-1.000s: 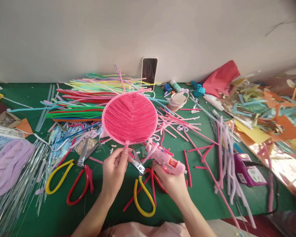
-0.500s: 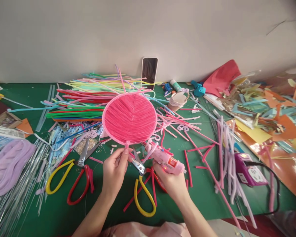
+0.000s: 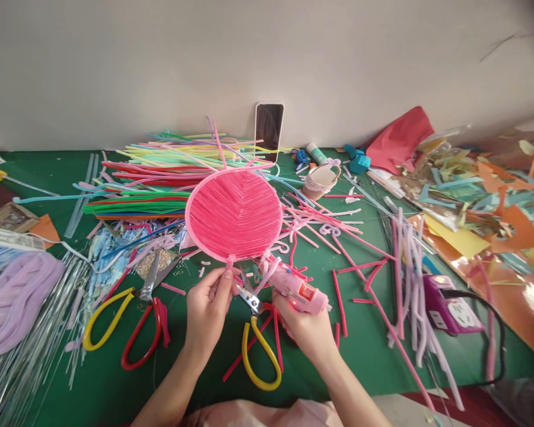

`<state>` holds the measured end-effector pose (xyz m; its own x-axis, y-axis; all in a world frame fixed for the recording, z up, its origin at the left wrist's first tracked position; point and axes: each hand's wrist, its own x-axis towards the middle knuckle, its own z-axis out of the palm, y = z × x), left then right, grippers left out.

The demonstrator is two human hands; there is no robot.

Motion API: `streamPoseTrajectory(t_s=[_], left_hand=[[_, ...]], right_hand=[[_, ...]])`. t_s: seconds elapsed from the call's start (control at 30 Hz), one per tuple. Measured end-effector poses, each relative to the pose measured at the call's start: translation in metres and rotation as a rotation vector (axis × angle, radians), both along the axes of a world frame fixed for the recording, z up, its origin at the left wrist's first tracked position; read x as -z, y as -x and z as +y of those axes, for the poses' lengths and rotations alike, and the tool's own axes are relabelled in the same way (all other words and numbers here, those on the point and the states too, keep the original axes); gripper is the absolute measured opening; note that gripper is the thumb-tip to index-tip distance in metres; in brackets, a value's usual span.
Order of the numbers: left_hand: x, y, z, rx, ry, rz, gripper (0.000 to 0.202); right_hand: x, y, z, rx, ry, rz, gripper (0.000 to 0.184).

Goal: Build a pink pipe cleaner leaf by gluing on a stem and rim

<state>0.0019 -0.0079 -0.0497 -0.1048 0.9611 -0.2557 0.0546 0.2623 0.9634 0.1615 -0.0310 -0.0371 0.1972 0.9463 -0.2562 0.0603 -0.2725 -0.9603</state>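
A round pink fan (image 3: pixel 235 213) with a paler pipe-cleaner rim stands upright in front of me. My left hand (image 3: pixel 210 296) pinches its short pink handle below the rim. In my right hand (image 3: pixel 305 320) is a pink hot glue gun (image 3: pixel 300 292) with a small red light; its front end is close to the fan's lower right edge, and I cannot tell whether they touch. Scissors (image 3: pixel 253 314) with yellow and red handles lie open on the table between my hands. A second pair of scissors (image 3: pixel 146 296) lies open left of my left hand.
Bundles of colored pipe cleaners (image 3: pixel 146 198) lie behind the fan. A phone (image 3: pixel 269 130) leans against the wall. Cut pink pieces (image 3: pixel 339 302) are scattered at right, near a purple power strip (image 3: pixel 451 308) with a black cord. Paper scraps (image 3: pixel 511 225) cover the far right.
My right hand and the glue gun have shifted slightly left and down. The fan has hardly moved; my left hand keeps its pinch.
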Motion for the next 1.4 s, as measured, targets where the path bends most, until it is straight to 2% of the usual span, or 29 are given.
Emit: streamPoseTrajectory(t_s=[0.13, 0.37, 0.8, 1.03, 1.4], left_hand=[[0.001, 0.0, -0.001, 0.007, -0.007, -0.004, 0.032], [0.004, 0.002, -0.001, 0.003, 0.008, -0.024, 0.033], [-0.008, -0.003, 0.0, -0.023, 0.017, -0.002, 0.031], [-0.01, -0.003, 0.0, -0.04, 0.025, -0.01, 0.029], [-0.011, -0.003, 0.0, -0.043, 0.034, -0.009, 0.028]], right_hand=[[0.0, 0.003, -0.001, 0.0, 0.034, -0.014, 0.023], [-0.001, 0.0, -0.002, -0.01, -0.036, -0.052, 0.022], [0.002, -0.009, -0.001, -0.014, -0.103, -0.16, 0.017], [0.001, -0.012, -0.001, 0.021, -0.073, -0.133, 0.021], [-0.011, -0.019, 0.004, 0.037, -0.055, -0.139, 0.023]])
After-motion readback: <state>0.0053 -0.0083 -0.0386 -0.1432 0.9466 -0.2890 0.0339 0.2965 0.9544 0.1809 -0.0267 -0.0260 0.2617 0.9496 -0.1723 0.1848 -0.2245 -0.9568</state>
